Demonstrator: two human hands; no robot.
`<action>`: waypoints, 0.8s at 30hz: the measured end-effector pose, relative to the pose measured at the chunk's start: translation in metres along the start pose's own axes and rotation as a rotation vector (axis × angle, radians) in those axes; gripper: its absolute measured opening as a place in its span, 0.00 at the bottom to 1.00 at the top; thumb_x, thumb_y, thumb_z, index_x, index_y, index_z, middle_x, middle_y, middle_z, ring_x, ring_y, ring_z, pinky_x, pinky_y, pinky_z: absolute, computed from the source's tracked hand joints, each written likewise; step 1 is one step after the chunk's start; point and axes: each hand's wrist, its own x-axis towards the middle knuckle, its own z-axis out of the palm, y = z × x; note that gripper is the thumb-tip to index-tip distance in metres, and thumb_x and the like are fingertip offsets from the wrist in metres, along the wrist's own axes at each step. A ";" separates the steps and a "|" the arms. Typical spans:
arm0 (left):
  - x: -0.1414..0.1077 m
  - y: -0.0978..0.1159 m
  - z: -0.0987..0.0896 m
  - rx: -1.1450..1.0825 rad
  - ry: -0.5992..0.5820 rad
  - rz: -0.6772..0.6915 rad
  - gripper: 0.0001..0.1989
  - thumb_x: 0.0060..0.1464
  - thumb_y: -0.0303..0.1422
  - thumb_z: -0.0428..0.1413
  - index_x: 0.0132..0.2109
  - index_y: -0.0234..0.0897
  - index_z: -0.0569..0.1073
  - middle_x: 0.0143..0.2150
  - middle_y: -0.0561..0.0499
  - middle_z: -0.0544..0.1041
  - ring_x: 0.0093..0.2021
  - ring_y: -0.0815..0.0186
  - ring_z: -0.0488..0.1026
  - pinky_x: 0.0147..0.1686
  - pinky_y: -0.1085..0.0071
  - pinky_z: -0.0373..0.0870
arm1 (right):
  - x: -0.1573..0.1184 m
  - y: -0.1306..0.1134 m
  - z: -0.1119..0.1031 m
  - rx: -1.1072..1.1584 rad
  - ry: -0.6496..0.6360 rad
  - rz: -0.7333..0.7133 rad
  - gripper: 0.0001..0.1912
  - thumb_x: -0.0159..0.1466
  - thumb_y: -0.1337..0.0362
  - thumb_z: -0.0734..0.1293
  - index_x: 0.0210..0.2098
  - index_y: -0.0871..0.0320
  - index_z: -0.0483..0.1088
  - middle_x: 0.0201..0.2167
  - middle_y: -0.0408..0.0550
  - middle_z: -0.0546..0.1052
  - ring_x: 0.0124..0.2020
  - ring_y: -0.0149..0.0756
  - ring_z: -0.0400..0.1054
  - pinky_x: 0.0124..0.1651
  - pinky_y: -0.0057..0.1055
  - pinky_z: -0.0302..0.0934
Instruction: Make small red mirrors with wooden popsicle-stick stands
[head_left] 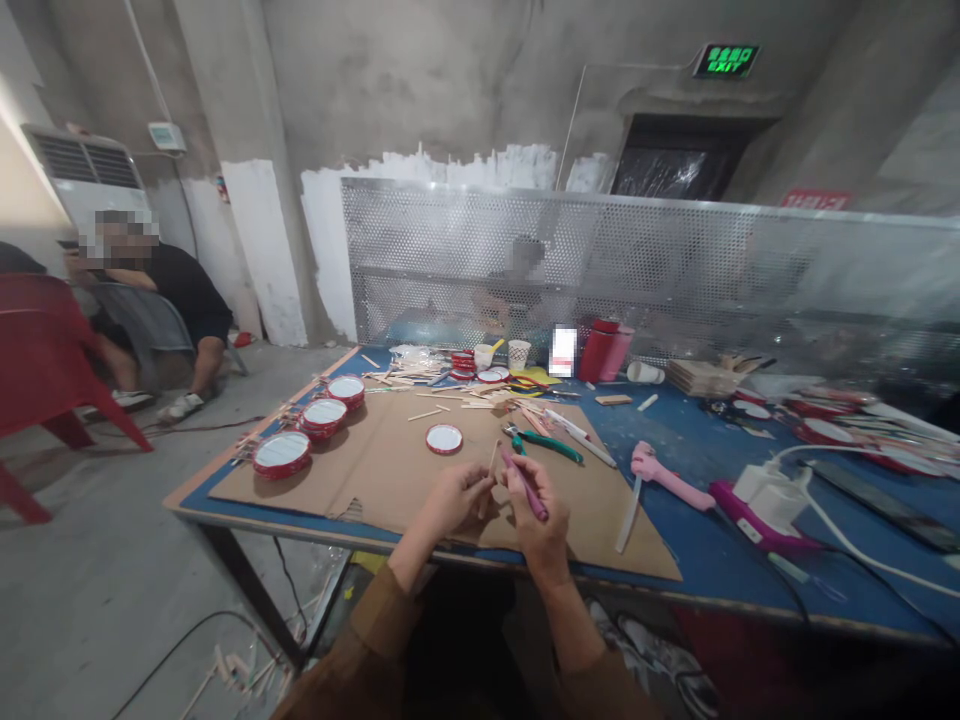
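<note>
My left hand (452, 500) pinches a thin wooden stick (491, 468) upright against the fingers. My right hand (534, 510) grips a purple-handled tool (527, 485), its tip close to the stick. Both hands hover over a brown cardboard sheet (375, 470) on a blue table. Nearest them lie a small red-rimmed round mirror (444, 439) and green-handled pliers (544, 445). Several larger red-rimmed mirrors (281, 454) stand at the sheet's left edge. Loose wooden sticks (427, 392) are scattered beyond. Whether the purple tool touches the stick is hard to tell.
A pink glue gun (671, 478), a magenta tool (757, 525), a white power adapter (772, 495) and cables lie on the right. Red cups stand behind. A perforated metal panel (570, 260) backs the table. A seated person (176, 300) and a red chair (41, 345) are at left.
</note>
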 end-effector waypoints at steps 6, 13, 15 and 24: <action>0.000 0.000 -0.001 0.020 -0.006 -0.003 0.15 0.56 0.43 0.50 0.31 0.35 0.69 0.21 0.54 0.70 0.24 0.69 0.68 0.29 0.75 0.64 | -0.001 0.000 0.000 0.009 0.031 0.012 0.20 0.61 0.52 0.63 0.45 0.61 0.72 0.33 0.52 0.79 0.31 0.37 0.74 0.27 0.27 0.66; 0.000 0.000 -0.002 0.061 0.008 0.003 0.15 0.56 0.43 0.49 0.31 0.35 0.69 0.22 0.53 0.71 0.26 0.68 0.69 0.29 0.75 0.64 | 0.000 0.004 0.001 -0.008 0.014 0.001 0.19 0.62 0.53 0.63 0.44 0.60 0.72 0.32 0.50 0.79 0.29 0.36 0.73 0.27 0.26 0.66; -0.001 0.001 -0.002 0.056 0.003 0.000 0.16 0.56 0.43 0.49 0.30 0.35 0.68 0.22 0.53 0.71 0.26 0.68 0.69 0.30 0.75 0.64 | -0.001 0.004 0.001 0.005 0.039 0.006 0.19 0.62 0.52 0.63 0.44 0.60 0.72 0.33 0.51 0.79 0.31 0.36 0.74 0.28 0.26 0.66; -0.001 0.003 -0.002 0.046 -0.010 -0.013 0.15 0.57 0.41 0.48 0.30 0.35 0.68 0.21 0.53 0.71 0.25 0.68 0.70 0.30 0.74 0.65 | -0.001 0.003 0.002 0.021 0.019 0.019 0.19 0.62 0.52 0.63 0.43 0.60 0.72 0.35 0.51 0.80 0.33 0.37 0.74 0.31 0.27 0.67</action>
